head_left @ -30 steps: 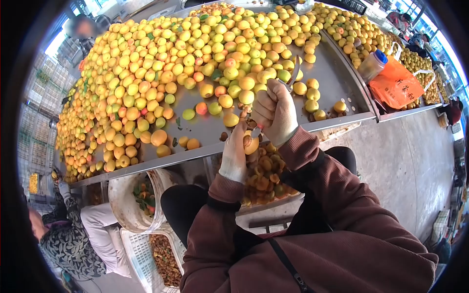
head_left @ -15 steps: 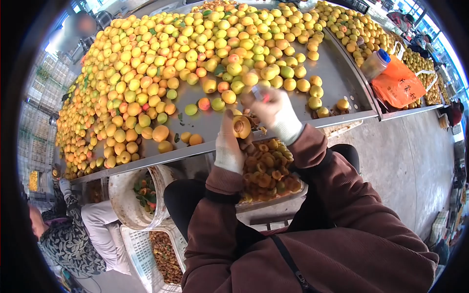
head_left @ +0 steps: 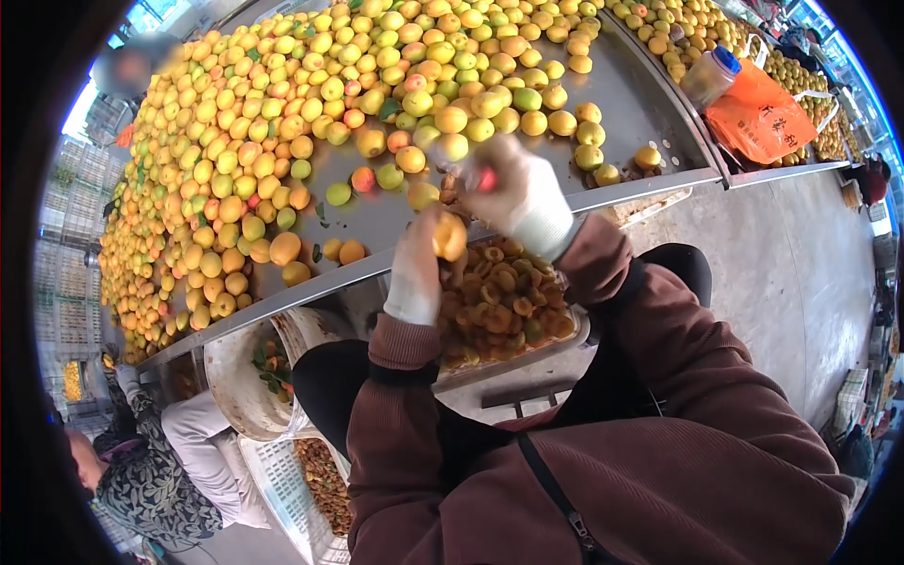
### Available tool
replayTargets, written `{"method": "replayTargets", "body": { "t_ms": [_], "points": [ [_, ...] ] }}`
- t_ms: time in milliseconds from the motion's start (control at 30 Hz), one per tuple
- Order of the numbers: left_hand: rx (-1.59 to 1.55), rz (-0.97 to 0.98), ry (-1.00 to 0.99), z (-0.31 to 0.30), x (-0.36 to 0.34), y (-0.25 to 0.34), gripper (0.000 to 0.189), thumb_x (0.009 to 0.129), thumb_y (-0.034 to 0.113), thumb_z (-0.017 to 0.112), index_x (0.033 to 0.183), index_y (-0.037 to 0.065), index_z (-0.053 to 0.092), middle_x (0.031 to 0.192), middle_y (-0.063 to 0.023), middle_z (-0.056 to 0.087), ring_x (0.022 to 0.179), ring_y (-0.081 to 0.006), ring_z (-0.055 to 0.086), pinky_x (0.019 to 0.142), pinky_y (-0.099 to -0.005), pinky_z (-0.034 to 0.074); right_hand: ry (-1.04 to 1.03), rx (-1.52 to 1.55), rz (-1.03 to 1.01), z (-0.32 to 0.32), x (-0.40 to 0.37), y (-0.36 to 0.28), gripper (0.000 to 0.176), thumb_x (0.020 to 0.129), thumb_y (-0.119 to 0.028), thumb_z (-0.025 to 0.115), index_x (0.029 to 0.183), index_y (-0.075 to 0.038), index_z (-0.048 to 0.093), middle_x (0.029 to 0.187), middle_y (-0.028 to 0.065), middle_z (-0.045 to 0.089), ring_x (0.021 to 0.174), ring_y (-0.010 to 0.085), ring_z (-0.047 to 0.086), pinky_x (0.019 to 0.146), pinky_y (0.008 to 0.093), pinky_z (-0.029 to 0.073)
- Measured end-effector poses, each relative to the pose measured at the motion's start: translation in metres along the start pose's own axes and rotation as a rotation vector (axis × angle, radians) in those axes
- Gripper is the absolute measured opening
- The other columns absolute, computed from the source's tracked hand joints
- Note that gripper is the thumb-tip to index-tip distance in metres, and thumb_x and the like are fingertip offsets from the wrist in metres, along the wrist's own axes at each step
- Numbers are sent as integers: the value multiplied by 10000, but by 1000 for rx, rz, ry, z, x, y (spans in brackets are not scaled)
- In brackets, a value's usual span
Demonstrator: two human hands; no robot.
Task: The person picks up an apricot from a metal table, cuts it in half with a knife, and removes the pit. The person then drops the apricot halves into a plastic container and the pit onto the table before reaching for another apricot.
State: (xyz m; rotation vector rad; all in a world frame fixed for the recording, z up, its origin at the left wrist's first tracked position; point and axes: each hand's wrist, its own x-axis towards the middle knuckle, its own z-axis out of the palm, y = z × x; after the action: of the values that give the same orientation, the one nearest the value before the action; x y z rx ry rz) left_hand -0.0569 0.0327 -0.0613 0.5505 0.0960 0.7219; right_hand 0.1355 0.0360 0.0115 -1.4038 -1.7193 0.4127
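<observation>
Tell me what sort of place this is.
Likely a fruit-sorting or processing shed: a long metal table heaped with whole fruit, a tray of opened fruit, stacked crates.
</observation>
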Motion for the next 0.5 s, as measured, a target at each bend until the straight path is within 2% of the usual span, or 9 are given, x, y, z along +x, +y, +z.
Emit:
{"method": "replayTargets", "body": {
  "t_ms": [67, 133, 200, 233, 267, 333, 400, 433, 500],
  "points": [
    [1228, 215, 468, 12, 1, -25, 415, 978, 360, 476, 1180, 18, 596, 958, -78, 665, 834, -177, 630, 766, -307, 504, 187, 26, 124, -18, 17, 3, 325, 807, -259, 699, 987, -22, 569, 800, 212, 653, 734, 396, 658, 670, 423, 536],
    [1088, 86, 504, 34, -7, -28, 438, 923, 394, 568, 1122, 8, 632, 910, -85, 678, 803, -199, 638, 771, -316, 503, 207, 51, 169, -29, 29, 27, 312, 859, -297, 661, 985, -28, 566, 768, 168, 658, 632, 292, 657, 612, 368, 530],
    [1767, -333, 490, 57, -10, -13, 376, 896, 363, 622, 1089, 44, 665, 820, -102, 678, 798, -215, 652, 767, -322, 502, 140, 300, 264, -43, 26, 31, 301, 888, -310, 626, 976, -29, 564, 752, 127, 645, 607, 225, 629, 589, 335, 513],
    [1663, -459, 652, 49, -7, -8, 306, 887, 337, 639, 1038, 77, 694, 805, -125, 685, 787, -238, 670, 748, -333, 506, 63, 542, 356, -50, 25, 28, 298, 917, -324, 591, 966, -31, 562, 736, 87, 633, 581, 158, 602, 565, 302, 497],
    [1669, -461, 647, 48, -6, -3, 306, 887, 337, 639, 1038, 77, 694, 805, -125, 685, 787, -238, 670, 748, -333, 506, 70, 545, 356, -52, 23, 23, 298, 917, -324, 591, 966, -31, 562, 736, 87, 633, 581, 158, 602, 565, 302, 497],
    [1819, 100, 803, 48, -1, 6, 298, 873, 318, 646, 1052, 82, 683, 780, -139, 688, 752, -291, 673, 731, -371, 515, -48, 569, 510, -54, 18, 8, 322, 972, -391, 508, 970, -73, 563, 666, 12, 532, 475, 53, 456, 413, 209, 368],
    [1959, 137, 947, 48, 17, 19, 315, 846, 275, 650, 1112, 107, 659, 901, -143, 699, 839, -330, 660, 770, -405, 511, -122, 507, 405, -46, 14, 15, 325, 992, -390, 464, 995, -72, 534, 653, 14, 527, 456, 56, 445, 410, 214, 364],
    [2187, 370, 868, 29, 24, 24, 393, 812, 266, 658, 1182, 137, 629, 1063, -146, 680, 959, -344, 636, 819, -423, 501, -159, 548, 403, -46, 10, 10, 329, 992, -396, 463, 1002, -75, 534, 651, 10, 527, 460, 55, 448, 418, 211, 368],
    [2284, 297, 815, 6, 35, 26, 421, 796, 272, 670, 1192, 139, 625, 1107, -149, 663, 998, -344, 622, 834, -425, 495, -224, 532, 394, -41, 4, 5, 389, 992, -456, 464, 1042, -78, 541, 652, -1, 529, 473, 49, 459, 443, 200, 379]
  ]
}}
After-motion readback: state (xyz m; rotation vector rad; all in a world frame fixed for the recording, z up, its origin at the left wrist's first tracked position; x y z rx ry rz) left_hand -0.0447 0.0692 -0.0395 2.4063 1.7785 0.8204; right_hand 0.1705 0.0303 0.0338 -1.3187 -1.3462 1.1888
